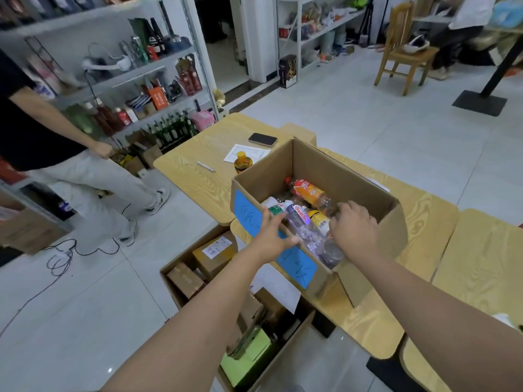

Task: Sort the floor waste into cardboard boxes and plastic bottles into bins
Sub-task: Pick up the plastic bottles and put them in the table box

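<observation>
An open cardboard box (368, 188) with blue labels stands on the wooden table (418, 239). It holds several plastic bottles, among them an orange-labelled one (307, 190) and a clear one (305, 224). My left hand (271, 236) rests on the box's near rim, its fingers spread over the edge. My right hand (353, 224) reaches down into the box, its fingers curled among the bottles; whether it holds one is hidden. A second open box (172, 284) on the floor below the table holds small cardboard cartons (215, 253) and a green packet (246, 355).
On the table lie a phone (262, 139), a paper sheet (249, 152), a pen (206, 166) and a yellow-capped bottle (242, 162). A person (85, 171) stands at the left by shelves of bottles. Cables (65, 256) trail on the floor. A wooden chair (404, 52) stands far back.
</observation>
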`<state>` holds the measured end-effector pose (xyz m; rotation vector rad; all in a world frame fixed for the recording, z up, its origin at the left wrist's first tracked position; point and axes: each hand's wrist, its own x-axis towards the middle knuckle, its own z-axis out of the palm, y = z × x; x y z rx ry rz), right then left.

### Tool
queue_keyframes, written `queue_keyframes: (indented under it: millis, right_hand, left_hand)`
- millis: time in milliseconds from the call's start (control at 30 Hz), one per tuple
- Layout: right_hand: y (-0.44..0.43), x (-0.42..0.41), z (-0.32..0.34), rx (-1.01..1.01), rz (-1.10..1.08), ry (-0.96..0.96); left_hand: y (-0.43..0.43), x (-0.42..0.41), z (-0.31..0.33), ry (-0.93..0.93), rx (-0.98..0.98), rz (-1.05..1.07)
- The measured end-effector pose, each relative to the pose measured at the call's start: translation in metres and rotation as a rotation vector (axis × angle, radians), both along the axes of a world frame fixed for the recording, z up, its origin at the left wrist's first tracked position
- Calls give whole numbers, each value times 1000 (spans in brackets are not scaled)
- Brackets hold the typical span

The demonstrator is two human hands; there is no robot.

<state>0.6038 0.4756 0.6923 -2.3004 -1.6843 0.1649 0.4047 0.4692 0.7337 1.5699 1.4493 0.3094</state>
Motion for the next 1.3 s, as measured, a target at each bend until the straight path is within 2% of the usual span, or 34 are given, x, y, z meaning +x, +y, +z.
queue_keyframes:
  millis: [100,200,433,700,833,1067,1300]
  right_hand:
    - [4,-32,21,112,149,220]
    - [11,-82,45,180,300,374]
    - [12,-216,53,61,505,566]
    - [-56,-381,23,-178,828,560]
    - [-94,-447,12,-259,929,516]
    - [-164,-557,-26,-354,976,389]
    - [-252,-650,-84,-573,930,331]
  left_hand:
    - [0,-23,10,-209,87,235]
    - [0,-54,20,-318,124,407]
    - [-47,-168,25,-238,169,714]
    - [-173,-325,4,-157,144,1087]
    - [-226,-390,-10,-160,128,1195]
    - [-308,-500,-59,-184,55,1235]
    - [-393,-608,-113,-223,-73,1290]
